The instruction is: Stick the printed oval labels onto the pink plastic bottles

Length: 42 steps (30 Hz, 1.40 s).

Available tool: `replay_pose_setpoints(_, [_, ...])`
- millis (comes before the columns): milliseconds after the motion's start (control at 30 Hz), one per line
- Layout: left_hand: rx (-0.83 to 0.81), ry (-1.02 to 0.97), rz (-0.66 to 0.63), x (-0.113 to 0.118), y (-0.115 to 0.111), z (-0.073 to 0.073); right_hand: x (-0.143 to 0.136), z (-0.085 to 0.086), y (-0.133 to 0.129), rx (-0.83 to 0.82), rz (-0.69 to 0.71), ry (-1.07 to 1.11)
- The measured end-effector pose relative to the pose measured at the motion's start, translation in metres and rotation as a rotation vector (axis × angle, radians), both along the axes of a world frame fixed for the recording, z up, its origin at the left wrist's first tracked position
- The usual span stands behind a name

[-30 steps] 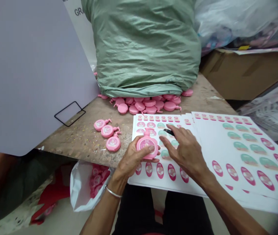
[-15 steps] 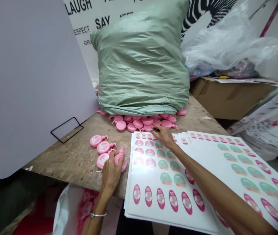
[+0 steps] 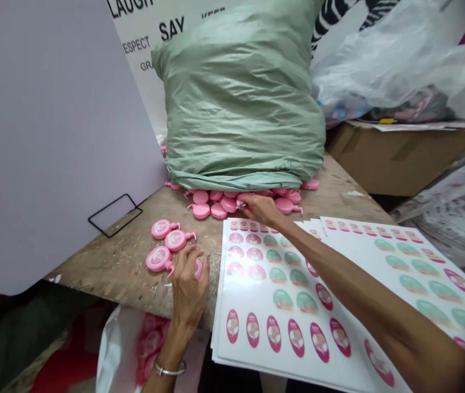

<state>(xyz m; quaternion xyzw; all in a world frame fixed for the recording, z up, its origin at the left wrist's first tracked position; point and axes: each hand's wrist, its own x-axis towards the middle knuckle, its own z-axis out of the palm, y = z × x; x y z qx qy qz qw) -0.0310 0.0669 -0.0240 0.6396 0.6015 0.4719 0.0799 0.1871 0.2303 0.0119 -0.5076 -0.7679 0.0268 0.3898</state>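
Note:
My left hand (image 3: pixel 191 281) is curled over a pink pump-bottle-shaped plastic piece (image 3: pixel 198 268), which shows only partly between the fingers and thumb. Left of it on the wooden table lie several like pieces with round printed labels, the nearest labelled piece (image 3: pixel 158 258) among them. At the front of a heap of plain pink pieces (image 3: pixel 218 210), my right hand (image 3: pixel 259 209) is closed around a small thin dark tool (image 3: pixel 241 206), whose kind I cannot make out. Its fingertips reach in among the heap. Sticker sheets (image 3: pixel 257 295) lie under my right forearm.
A large green sack (image 3: pixel 240 103) rests behind and over the heap. A pale panel (image 3: pixel 60 136) with a black wire stand (image 3: pixel 115 215) rises at left. Cardboard box (image 3: pixel 412 158) and plastic bags stand right. An open white bag (image 3: pixel 115 349) of pink pieces hangs below the table edge.
My right hand has moved from the sheet's top edge up and left into the heap. One labelled piece beside my left hand now lies farther left, apart from it.

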Motion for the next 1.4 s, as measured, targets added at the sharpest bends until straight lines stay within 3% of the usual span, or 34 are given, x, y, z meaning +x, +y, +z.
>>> replay_pose_setpoints(67, [-0.105, -0.204, -0.061, 0.007, 0.001, 0.009, 0.007, 0.009, -0.016, -0.129, 0.104, 0.076])
replay_pose_setpoints(133, [-0.292, -0.474, -0.187, 0.017, 0.002, 0.018, 0.012, 0.016, -0.043, -0.397, 0.272, 0.318])
replay_pose_setpoints(233, [-0.629, -0.960, -0.541, 0.038, 0.000, 0.028, 0.010, 0.018, -0.095, -0.868, 0.499, 0.758])
replay_pose_setpoints(300, [-0.805, -1.185, -0.710, 0.051, -0.007, 0.030, 0.009, 0.014, -0.124, -1.015, 0.534, 0.801])
replay_pose_setpoints(400, [-0.881, -1.274, -0.669, 0.060, -0.017, 0.027, 0.015, 0.002, -0.146, -0.892, 0.420, 0.580])
replay_pose_setpoints(533, [-0.773, -1.234, -0.413, 0.058, -0.019, 0.015, 0.033, -0.028, -0.150, -0.501, 0.003, 0.188])
replay_pose_setpoints(600, [-0.732, -1.212, -0.359, 0.060, -0.017, 0.008, 0.036, -0.045, -0.150, -0.375, -0.100, 0.009])
replay_pose_setpoints(700, [-0.695, -1.164, -0.330, 0.066, -0.015, -0.003, 0.034, -0.062, -0.153, -0.237, -0.129, -0.169])
replay_pose_setpoints(833, [-0.671, -1.131, -0.303, 0.071, -0.014, -0.011, 0.030, -0.069, -0.157, -0.144, -0.123, -0.253])
replay_pose_setpoints(1200, [-0.669, -1.071, -0.353, 0.068, -0.013, -0.016, 0.031, -0.066, -0.151, -0.255, -0.100, -0.133])
replay_pose_setpoints(1400, [-0.669, -1.138, -0.344, 0.067, -0.013, -0.013, 0.027, -0.063, -0.155, -0.151, -0.078, 0.003])
